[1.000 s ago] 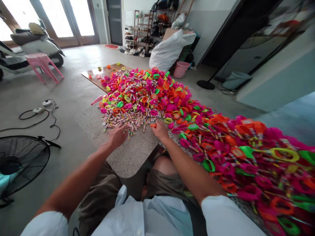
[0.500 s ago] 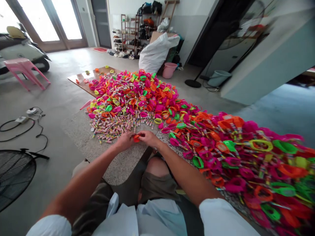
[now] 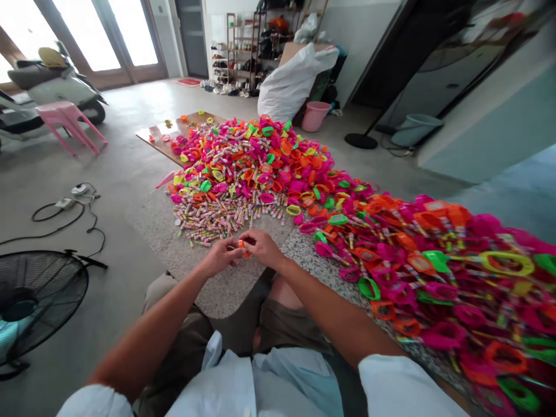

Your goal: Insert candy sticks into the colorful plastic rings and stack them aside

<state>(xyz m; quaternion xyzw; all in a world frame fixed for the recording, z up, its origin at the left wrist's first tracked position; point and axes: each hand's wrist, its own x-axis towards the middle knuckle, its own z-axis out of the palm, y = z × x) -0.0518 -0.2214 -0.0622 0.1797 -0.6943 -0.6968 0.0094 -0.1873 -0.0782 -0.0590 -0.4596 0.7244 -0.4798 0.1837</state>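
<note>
Both hands meet above the speckled stone tabletop [image 3: 226,298], in front of my lap. Between them is a small orange plastic toy watch [image 3: 244,250], partly covered by fingers. My right hand [image 3: 263,248] pinches it from the right. My left hand [image 3: 219,258] has its thumb and fingers closed at the watch's left side. Just beyond the hands lie many loose candy tubes [image 3: 208,223] with printed wrappers. Behind them rises a heap of pink, orange, green and yellow toy watches [image 3: 278,153].
More toy watches [image 3: 412,278] run along my right side. A black fan [image 3: 41,301] and a cable with a socket block [image 3: 65,204] are on the floor to the left. Further off are a pink stool [image 3: 72,119], scooter [image 3: 56,87], white sack [image 3: 289,81] and pink bucket [image 3: 315,116].
The camera view has swung, so the scene sits further right and the fan shows more. My left fingers have spread slightly around the orange toy watch, which shows upright between the hands.
</note>
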